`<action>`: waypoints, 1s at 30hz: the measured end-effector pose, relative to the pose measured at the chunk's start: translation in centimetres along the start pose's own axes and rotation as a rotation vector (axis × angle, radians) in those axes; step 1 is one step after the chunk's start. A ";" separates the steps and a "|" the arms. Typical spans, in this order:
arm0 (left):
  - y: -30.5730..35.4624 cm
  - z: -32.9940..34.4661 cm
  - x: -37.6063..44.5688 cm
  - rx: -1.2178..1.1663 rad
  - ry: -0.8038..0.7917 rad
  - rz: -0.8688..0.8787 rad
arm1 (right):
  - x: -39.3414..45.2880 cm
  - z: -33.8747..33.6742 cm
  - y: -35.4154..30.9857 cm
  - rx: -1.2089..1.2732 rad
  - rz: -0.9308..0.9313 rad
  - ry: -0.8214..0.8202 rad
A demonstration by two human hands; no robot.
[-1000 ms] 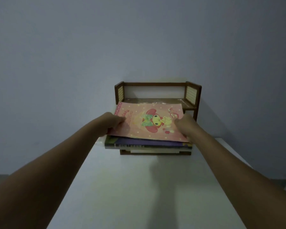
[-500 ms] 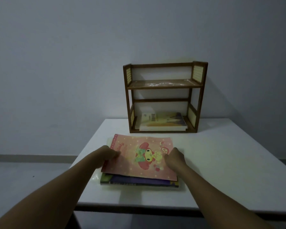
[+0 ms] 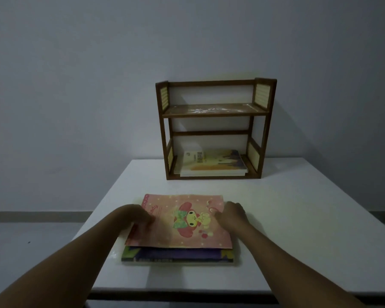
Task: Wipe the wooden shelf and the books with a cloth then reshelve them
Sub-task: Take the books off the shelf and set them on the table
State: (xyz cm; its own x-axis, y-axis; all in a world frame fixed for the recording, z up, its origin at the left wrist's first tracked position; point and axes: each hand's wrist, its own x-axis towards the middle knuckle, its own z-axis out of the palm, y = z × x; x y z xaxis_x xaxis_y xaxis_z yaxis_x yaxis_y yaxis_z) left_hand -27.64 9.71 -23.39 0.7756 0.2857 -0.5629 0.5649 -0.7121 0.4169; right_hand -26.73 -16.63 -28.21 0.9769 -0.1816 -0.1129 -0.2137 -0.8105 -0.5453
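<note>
Pink cover under both hands: the left hand (image 3: pixel 140 216) and right hand (image 3: pixel 232 215) rest on the side edges of the pink book (image 3: pixel 180 223), fingers curled at the edges, atop a stack (image 3: pixel 178 255) low in the frame's centre on the white surface (image 3: pixel 298 218). Unloading looks underway; wiping comes next, though no cloth shows. Above centre stands the wooden shelf (image 3: pixel 213 111), more books (image 3: pixel 211 164) on its bottom tier.
</note>
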 end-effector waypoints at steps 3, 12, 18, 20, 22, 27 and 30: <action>2.7 -0.7 3.5 0.315 0.294 0.057 | 2.8 -2.2 -0.2 0.039 -0.041 0.059; 17.5 -1.1 11.1 -0.049 0.374 0.533 | 16.3 -8.2 -0.7 -0.070 -0.155 0.256; 23.0 -0.7 16.9 0.072 0.365 0.523 | 22.4 -7.6 -0.2 -0.261 -0.178 0.186; 23.4 -0.2 18.4 0.074 0.335 0.379 | 23.1 -7.3 -0.1 -0.289 -0.156 0.127; 23.3 0.2 19.6 0.036 0.280 0.325 | 23.3 -6.9 -0.1 -0.320 -0.145 0.085; 22.5 0.4 22.1 -0.035 0.216 0.389 | 25.0 -5.8 0.4 -0.153 -0.053 0.085; 22.5 0.4 22.3 -0.200 0.208 0.382 | 26.2 -5.5 0.5 0.066 0.064 0.118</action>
State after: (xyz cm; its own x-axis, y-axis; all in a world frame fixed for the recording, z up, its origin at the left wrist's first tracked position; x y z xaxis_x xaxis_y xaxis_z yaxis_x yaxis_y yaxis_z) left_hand 2.29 -0.19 -26.82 0.9668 0.1642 -0.1960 0.2553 -0.6600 0.7065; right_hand -1.26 -24.87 -26.87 0.9526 -0.2995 -0.0528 -0.2710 -0.7573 -0.5942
